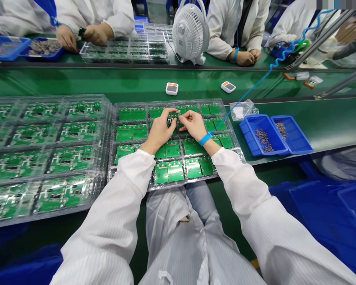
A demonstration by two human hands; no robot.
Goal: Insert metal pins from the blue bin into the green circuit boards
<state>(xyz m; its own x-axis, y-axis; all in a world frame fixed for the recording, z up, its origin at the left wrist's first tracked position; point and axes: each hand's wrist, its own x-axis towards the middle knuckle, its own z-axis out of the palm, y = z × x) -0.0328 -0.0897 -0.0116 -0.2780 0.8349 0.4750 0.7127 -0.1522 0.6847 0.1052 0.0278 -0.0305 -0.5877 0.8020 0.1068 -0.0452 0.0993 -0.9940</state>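
Above a clear plastic tray (180, 186) of green circuit boards, my left hand (161, 130) is closed on a small green circuit board (174, 116), with thumb and fingers at its edges. My right hand (194, 124) is pinched at the board's right side. Whatever lies between its fingertips is too small and covered to name. A blue wrist strap (206, 138) with a coiled cord circles my right wrist. Under and around both hands, boards such as this circuit board (168, 171) lie in the tray's compartments.
On the left stand stacked clear trays (102, 158) holding more boards. Right of my tray are a blue bin (249, 142) and a second blue bin (299, 138) with small metal parts, beside a plastic bag (243, 110). Across the bench are a white fan (188, 33) and several people at work.
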